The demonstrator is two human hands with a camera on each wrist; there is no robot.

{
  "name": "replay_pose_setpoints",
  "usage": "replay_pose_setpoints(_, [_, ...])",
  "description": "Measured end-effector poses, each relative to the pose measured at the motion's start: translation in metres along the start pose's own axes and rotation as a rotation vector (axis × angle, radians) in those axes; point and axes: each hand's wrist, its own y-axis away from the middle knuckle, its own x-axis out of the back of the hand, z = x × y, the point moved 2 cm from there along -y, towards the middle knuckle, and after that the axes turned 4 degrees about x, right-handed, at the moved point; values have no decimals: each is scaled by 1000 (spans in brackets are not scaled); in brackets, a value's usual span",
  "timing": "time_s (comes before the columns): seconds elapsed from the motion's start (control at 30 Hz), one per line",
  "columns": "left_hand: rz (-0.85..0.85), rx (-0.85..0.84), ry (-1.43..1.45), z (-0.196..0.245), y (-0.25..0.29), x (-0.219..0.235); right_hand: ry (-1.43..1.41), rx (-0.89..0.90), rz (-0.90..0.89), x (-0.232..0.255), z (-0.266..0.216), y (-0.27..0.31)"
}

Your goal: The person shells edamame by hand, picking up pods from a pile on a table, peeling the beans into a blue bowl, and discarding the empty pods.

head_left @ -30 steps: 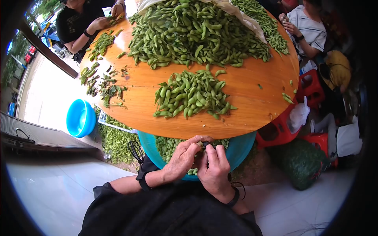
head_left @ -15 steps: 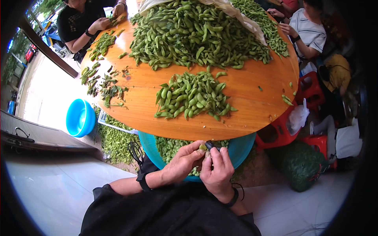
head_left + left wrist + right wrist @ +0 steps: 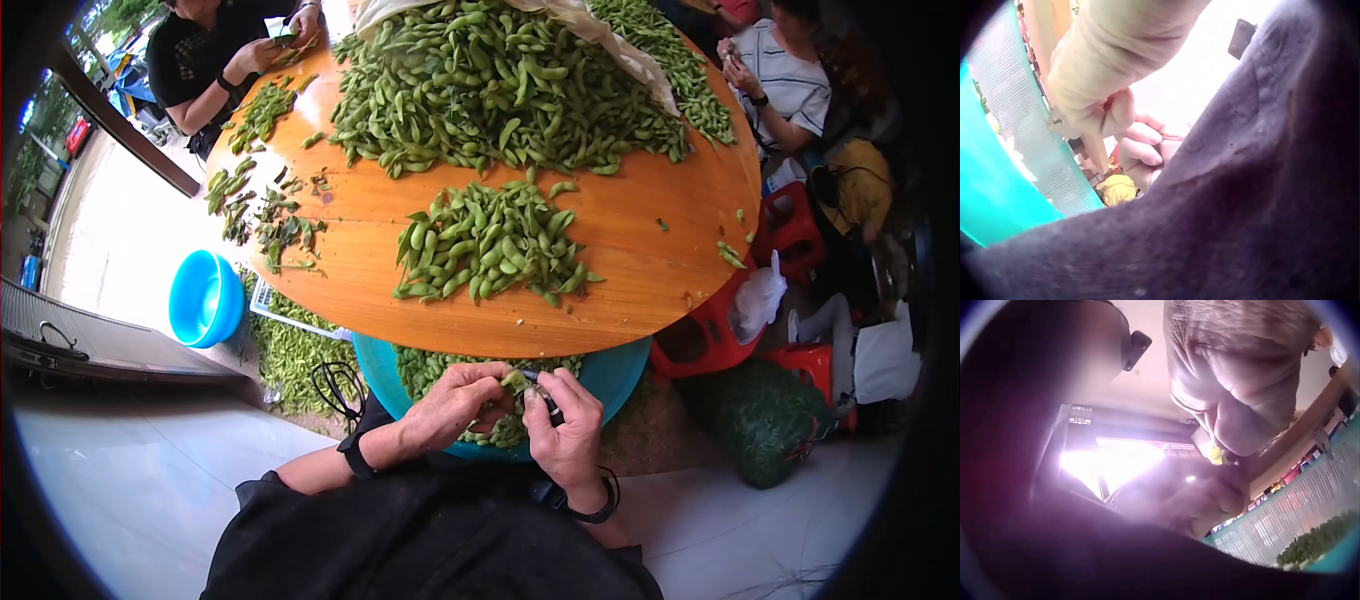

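Note:
In the head view my left hand (image 3: 452, 408) pinches a green soybean pod (image 3: 515, 381) between thumb and fingers. My right hand (image 3: 568, 428) meets it from the other side, its thumb and fingers gripping a small black object (image 3: 554, 409) against the pod; I cannot tell what kind of object it is. Both hands are over a teal basin (image 3: 622, 385) holding shelled green beans (image 3: 425, 368). In the left wrist view, the left hand (image 3: 1116, 56) partly covers the pod. The right wrist view shows the right hand (image 3: 1235, 381) with its fingertips bent downward.
A round wooden table (image 3: 330, 310) carries a small pod heap (image 3: 490, 245) and a larger pile (image 3: 480, 90) behind. A blue basin (image 3: 205, 300) stands left, red stools (image 3: 705, 325) right. Two people sit across the table, one on each side.
My hands have drawn slightly apart, the right one shifting a little right. The pod between them shows more now, and the black object has turned in the right fingers.

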Motion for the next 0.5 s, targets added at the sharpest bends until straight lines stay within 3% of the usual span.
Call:
replay_pose_setpoints(0.1, [-32, -62, 44, -10, -3, 6, -14, 23, 14, 3, 1, 1])
replay_pose_setpoints(0.17, [58, -207, -280, 0, 2, -1, 33, 6, 73, 18, -1, 0])
replay_pose_setpoints(0.2, [42, -184, -583, 19, 11, -3, -3, -79, 149, 32, -5, 2])
replay_pose_setpoints(0.27, [183, -372, -869, 30, 21, 0, 334, -39, 348, 75, 6, 10])
replay_pose_setpoints(0.3, [307, -623, -925, 34, 21, 2, 599, -98, 393, 101, 11, 16])
replay_pose_setpoints(0.33, [433, -875, -970, 38, 22, 3, 747, -48, 443, 119, 9, 19])
replay_pose_setpoints(0.37, [555, -883, -1095, 48, 24, 2, 864, -109, 451, 136, 14, 27])
replay_pose_setpoints(0.4, [568, -891, -1095, 56, 20, 4, 916, -160, 438, 151, 28, 37])
replay_pose_setpoints(0.47, [825, -973, -1346, 69, 9, 9, 935, -190, 435, 156, 34, 43])
replay_pose_setpoints(0.5, [852, -925, -1440, 67, 0, 15, 931, -182, 435, 153, 34, 42])
